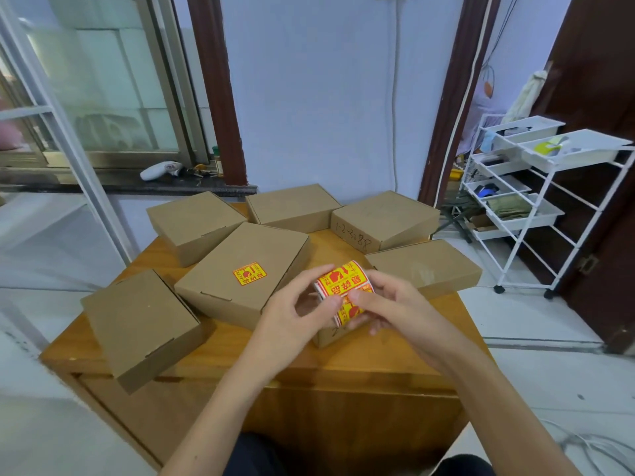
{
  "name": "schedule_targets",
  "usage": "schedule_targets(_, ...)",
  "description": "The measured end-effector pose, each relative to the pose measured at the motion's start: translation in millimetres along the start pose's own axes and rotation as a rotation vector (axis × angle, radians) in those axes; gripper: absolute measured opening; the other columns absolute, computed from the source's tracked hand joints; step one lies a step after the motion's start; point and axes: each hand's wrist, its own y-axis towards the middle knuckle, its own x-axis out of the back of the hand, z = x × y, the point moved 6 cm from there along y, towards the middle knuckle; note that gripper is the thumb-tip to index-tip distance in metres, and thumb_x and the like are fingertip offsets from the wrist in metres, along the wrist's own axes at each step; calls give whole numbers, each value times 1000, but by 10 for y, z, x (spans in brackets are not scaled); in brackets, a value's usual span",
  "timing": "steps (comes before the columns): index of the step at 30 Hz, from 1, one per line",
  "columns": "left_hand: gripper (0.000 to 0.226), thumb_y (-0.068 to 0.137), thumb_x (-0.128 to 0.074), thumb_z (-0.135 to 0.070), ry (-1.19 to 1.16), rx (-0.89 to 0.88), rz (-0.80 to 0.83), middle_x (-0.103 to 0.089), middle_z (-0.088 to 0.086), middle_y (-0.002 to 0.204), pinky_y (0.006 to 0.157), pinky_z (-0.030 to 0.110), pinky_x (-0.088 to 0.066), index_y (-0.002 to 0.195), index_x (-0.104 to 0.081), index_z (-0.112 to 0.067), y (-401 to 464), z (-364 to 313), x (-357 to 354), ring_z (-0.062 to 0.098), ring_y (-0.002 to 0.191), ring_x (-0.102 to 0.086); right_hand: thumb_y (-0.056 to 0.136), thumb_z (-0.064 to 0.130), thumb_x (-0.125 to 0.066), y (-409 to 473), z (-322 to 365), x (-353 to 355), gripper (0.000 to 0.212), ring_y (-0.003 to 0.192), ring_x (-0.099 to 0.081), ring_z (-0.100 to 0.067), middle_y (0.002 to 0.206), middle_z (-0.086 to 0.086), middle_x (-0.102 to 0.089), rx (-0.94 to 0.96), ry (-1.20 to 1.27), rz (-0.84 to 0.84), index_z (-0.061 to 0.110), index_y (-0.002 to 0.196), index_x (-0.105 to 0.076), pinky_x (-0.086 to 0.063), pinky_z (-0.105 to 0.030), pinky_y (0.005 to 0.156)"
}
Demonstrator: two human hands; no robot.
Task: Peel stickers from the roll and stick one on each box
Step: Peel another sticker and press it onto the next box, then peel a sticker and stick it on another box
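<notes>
Both hands hold a roll of yellow-and-red stickers [343,281] above the table's middle. My left hand [295,314] cups the roll from the left. My right hand [388,304] grips it from the right, thumb pressed on the sticker strip. Several brown cardboard boxes lie around. The centre box [240,269] carries one sticker [249,273] on its lid. Plain-lidded boxes lie at the front left [141,324], back left [194,223], back centre [292,206], back right [385,218] and right [424,266]. Another box [328,338] is mostly hidden under my hands.
The boxes rest on a small wooden table [220,352] whose front edge is close to me. A white wire rack cart [529,201] with trays stands to the right. A windowsill [165,183] with small items runs behind on the left.
</notes>
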Motion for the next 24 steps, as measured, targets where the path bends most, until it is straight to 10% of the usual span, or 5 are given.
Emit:
schedule_targets(8,53,82,-59,-55,310,-63,-49,-44,-37,125,79,4,-44,132,-42,-50,47,-145,-168,-10,107,-51,90,29,-60,-166,-77,287,17,66,-62,-11,80,4,-75,47,-62,-142,24,103,-70,-47,-25,66)
schedule_targets(24,31,79,-77,-27,309,-248,10,-63,-21,113,81,11,-44,110,-71,-29,126,-277,-634,2,105,-57,92,20,-58,-390,-161,674,18,67,-61,2,77,9,-72,136,-101,-228,17,105,-70,-48,-15,58)
